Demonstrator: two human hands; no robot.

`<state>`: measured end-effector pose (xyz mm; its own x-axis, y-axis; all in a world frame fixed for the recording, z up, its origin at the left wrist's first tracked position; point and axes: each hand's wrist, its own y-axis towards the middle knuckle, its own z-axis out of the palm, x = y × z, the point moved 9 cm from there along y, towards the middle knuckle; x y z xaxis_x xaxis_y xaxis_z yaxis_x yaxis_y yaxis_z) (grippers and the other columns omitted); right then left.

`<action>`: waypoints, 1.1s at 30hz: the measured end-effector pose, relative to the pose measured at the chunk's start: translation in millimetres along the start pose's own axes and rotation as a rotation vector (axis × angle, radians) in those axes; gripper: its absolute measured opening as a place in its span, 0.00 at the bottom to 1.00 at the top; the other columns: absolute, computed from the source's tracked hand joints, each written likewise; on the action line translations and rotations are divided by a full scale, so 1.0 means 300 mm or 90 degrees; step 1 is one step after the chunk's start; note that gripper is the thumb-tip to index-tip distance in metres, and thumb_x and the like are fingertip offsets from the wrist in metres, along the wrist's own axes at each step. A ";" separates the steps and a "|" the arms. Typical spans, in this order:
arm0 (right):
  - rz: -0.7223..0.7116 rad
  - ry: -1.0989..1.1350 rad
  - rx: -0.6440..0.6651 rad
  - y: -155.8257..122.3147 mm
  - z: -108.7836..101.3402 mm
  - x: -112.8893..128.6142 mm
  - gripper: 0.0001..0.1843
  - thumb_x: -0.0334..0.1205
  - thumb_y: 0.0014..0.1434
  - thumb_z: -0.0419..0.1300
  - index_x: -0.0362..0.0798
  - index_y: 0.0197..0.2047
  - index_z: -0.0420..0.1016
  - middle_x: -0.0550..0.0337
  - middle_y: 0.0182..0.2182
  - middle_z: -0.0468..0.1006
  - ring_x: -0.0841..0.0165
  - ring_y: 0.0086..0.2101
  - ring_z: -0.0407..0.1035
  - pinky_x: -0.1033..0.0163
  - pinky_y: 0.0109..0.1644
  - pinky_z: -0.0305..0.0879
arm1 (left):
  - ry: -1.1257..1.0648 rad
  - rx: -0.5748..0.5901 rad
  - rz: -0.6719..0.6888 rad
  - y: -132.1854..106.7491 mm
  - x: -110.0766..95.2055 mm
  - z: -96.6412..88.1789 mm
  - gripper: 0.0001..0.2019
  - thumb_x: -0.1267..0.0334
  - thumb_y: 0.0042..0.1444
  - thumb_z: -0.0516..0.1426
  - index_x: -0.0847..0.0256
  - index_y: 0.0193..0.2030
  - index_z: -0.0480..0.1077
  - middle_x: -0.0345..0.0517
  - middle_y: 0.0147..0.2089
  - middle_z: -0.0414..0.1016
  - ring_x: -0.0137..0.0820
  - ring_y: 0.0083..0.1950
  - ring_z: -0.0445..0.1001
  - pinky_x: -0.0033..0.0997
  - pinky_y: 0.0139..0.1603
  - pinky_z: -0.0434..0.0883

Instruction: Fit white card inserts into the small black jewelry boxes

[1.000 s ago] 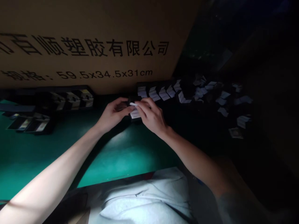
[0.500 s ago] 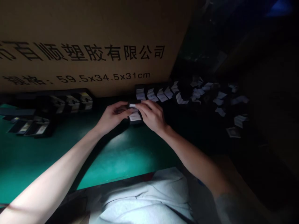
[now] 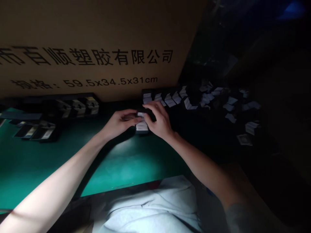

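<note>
Both my hands meet over a small black box with a white folded paper insert, resting on the green table mat. My left hand grips the box from the left, fingers curled round it. From the right, my right hand pinches the same box, fingertips pressing on the white paper at its top. A row of small black boxes with white papers stands just behind my hands.
A large brown cardboard carton with black print stands at the back. Several black boxes lie at the left, more open ones further left. Loose white folded papers are scattered on the dark right side.
My hands have pressed the white paper down onto the small box; the right hand's fingers have shifted slightly forward over it. The box stays in the same spot.
</note>
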<state>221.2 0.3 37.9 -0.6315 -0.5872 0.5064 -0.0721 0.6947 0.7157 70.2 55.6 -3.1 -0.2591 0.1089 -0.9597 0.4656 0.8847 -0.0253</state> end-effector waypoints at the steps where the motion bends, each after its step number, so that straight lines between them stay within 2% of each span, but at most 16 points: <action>1: 0.002 0.008 0.014 0.000 0.009 -0.002 0.13 0.36 0.71 0.56 0.53 0.57 0.73 0.50 0.52 0.77 0.62 0.56 0.73 0.53 0.63 0.74 | 0.006 0.000 -0.001 -0.001 -0.003 -0.001 0.27 0.42 0.49 0.71 0.60 0.48 0.82 0.52 0.48 0.86 0.47 0.50 0.83 0.41 0.54 0.80; 4: 0.029 0.032 0.064 -0.005 0.043 -0.022 0.15 0.41 0.72 0.56 0.54 0.60 0.72 0.51 0.55 0.79 0.62 0.57 0.73 0.53 0.64 0.73 | 0.010 0.006 -0.008 -0.004 -0.005 -0.001 0.26 0.42 0.49 0.71 0.61 0.47 0.82 0.51 0.47 0.86 0.47 0.51 0.83 0.40 0.53 0.80; 8: 0.059 0.054 0.088 -0.014 0.064 -0.045 0.13 0.43 0.73 0.56 0.53 0.57 0.75 0.52 0.51 0.82 0.63 0.53 0.77 0.56 0.61 0.75 | 0.009 0.026 -0.011 -0.002 0.005 0.001 0.27 0.43 0.49 0.71 0.60 0.50 0.82 0.52 0.49 0.86 0.47 0.52 0.83 0.40 0.55 0.80; 13: 0.073 0.047 0.030 -0.014 0.039 -0.060 0.12 0.44 0.73 0.57 0.53 0.54 0.77 0.53 0.49 0.83 0.63 0.51 0.78 0.56 0.60 0.76 | -0.024 0.050 -0.032 0.000 0.033 -0.003 0.35 0.45 0.48 0.72 0.60 0.61 0.77 0.55 0.51 0.85 0.48 0.54 0.83 0.43 0.58 0.80; 17: 0.087 0.017 -0.019 -0.013 0.012 -0.068 0.11 0.42 0.72 0.57 0.53 0.52 0.78 0.54 0.48 0.83 0.63 0.49 0.78 0.56 0.58 0.77 | -0.036 0.126 0.012 -0.007 0.032 0.030 0.44 0.52 0.49 0.73 0.57 0.72 0.67 0.57 0.57 0.81 0.48 0.59 0.80 0.50 0.63 0.77; 19: 0.090 0.014 -0.024 -0.013 0.006 -0.067 0.11 0.42 0.72 0.57 0.54 0.52 0.78 0.54 0.48 0.83 0.63 0.49 0.78 0.56 0.58 0.77 | -0.030 0.139 0.035 -0.010 0.031 0.040 0.47 0.54 0.49 0.73 0.54 0.75 0.63 0.57 0.60 0.80 0.47 0.60 0.79 0.52 0.65 0.76; 23: 0.085 0.044 -0.005 -0.011 0.010 -0.061 0.12 0.40 0.72 0.57 0.54 0.55 0.76 0.53 0.50 0.82 0.62 0.51 0.77 0.55 0.60 0.76 | -0.032 0.126 0.027 -0.010 0.038 0.040 0.46 0.55 0.49 0.73 0.52 0.75 0.64 0.56 0.62 0.79 0.47 0.60 0.80 0.50 0.62 0.78; 26: 0.096 0.068 0.007 -0.014 0.022 -0.070 0.15 0.45 0.71 0.58 0.54 0.58 0.74 0.52 0.52 0.81 0.61 0.52 0.77 0.55 0.58 0.77 | -0.045 0.101 0.016 -0.006 0.032 0.027 0.46 0.55 0.48 0.74 0.52 0.74 0.66 0.56 0.64 0.77 0.47 0.57 0.81 0.46 0.57 0.81; 29: 0.139 0.098 0.017 -0.020 0.041 -0.094 0.20 0.49 0.70 0.60 0.55 0.62 0.71 0.51 0.55 0.79 0.61 0.52 0.77 0.56 0.53 0.79 | -0.052 0.069 0.006 -0.003 0.022 0.009 0.46 0.55 0.46 0.74 0.53 0.72 0.66 0.57 0.66 0.76 0.48 0.59 0.80 0.45 0.57 0.81; 31: 0.188 0.129 0.017 -0.026 0.051 -0.113 0.24 0.52 0.68 0.61 0.55 0.64 0.70 0.50 0.56 0.79 0.62 0.48 0.78 0.59 0.47 0.80 | -0.070 0.053 0.004 0.000 0.016 0.000 0.45 0.56 0.45 0.75 0.54 0.71 0.67 0.57 0.66 0.75 0.48 0.61 0.79 0.45 0.59 0.80; 33: 0.257 0.171 0.031 -0.036 0.066 -0.135 0.29 0.55 0.67 0.62 0.53 0.66 0.68 0.51 0.51 0.81 0.65 0.40 0.78 0.61 0.42 0.80 | -0.098 0.043 0.013 0.004 0.008 -0.004 0.44 0.56 0.45 0.75 0.55 0.70 0.68 0.58 0.66 0.75 0.48 0.62 0.79 0.44 0.61 0.79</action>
<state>232.2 24.8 0.3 -0.3958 -0.3480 0.8499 0.0978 0.9042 0.4157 69.0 57.4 -5.1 -0.1188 0.0516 -0.9916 0.5270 0.8496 -0.0189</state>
